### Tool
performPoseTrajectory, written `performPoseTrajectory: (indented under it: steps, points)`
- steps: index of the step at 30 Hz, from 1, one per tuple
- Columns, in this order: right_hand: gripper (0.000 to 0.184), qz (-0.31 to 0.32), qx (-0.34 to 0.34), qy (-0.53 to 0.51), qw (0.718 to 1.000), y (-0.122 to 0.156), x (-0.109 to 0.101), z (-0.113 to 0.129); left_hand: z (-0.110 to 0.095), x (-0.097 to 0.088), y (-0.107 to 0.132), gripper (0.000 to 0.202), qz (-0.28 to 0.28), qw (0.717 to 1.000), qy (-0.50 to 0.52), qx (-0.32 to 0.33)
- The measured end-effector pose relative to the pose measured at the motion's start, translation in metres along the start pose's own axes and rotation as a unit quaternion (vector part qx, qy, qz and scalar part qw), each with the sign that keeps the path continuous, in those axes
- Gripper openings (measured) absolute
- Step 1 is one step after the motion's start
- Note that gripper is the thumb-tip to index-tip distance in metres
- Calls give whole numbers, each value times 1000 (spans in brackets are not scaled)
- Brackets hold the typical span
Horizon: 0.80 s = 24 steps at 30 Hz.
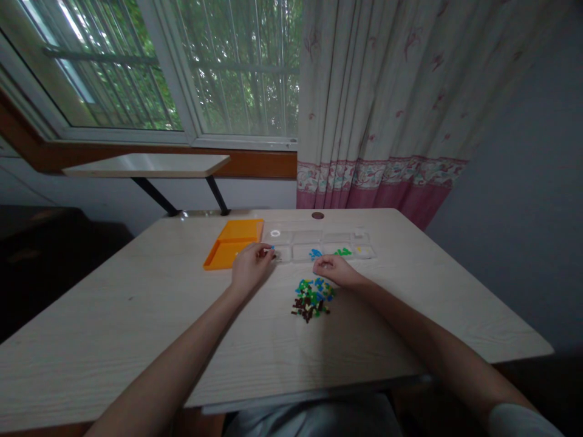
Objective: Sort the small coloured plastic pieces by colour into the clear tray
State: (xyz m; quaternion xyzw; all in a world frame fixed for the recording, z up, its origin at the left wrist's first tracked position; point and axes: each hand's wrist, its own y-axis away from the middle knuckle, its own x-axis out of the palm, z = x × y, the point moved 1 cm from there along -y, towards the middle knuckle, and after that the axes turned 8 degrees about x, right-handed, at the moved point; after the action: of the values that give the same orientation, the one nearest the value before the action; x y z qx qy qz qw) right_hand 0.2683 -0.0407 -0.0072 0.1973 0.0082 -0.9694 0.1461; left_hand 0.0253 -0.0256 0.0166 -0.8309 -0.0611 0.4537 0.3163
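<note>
My left hand (251,266) pinches a small blue plastic piece (272,247) over the left end of a clear compartment tray (306,237). Dark bits show just under those fingertips, too small to name. My right hand (336,269) is closed, fingers curled together in front of the tray; what they hold, if anything, is hidden. Inside the tray lie blue pieces (315,254) in one compartment, green pieces (343,251) in another, and a bit of yellow at the right end. Between my forearms is a mixed pile of small pieces (313,297) in brown, green, blue and pale yellow.
An orange two-part tray (241,229) stands left of the clear one, partly behind my left hand. A raised shelf (150,164) on black legs is at the table's back left. A round dark disc (317,215) sits near the back edge, before the curtain (364,109).
</note>
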Motion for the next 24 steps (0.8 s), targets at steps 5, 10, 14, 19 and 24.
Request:
performPoseTrajectory:
  steps: [5, 10, 14, 19, 24]
  points:
    - [19, 20, 39, -75, 996, -1, 1, -3, 10, 6, -2, 30, 39, 999, -19, -13]
    - [19, 29, 52, -94, 994, 0, 0, 2, 7, 6, 0, 27, 51, 999, -11, 1]
    - [17, 29, 54, -97, 993, 0, -1, 4, 1, 8, -1, 28, 56, 998, 11, 2]
    - [15, 32, 56, -103, 993, 0, -1, 2, -10, 14, -13, 25, 114, 992, 14, 43]
    - [18, 27, 59, -115, 991, -2, 0, 2, -23, 19, -28, 22, 136, 985, 5, 106]
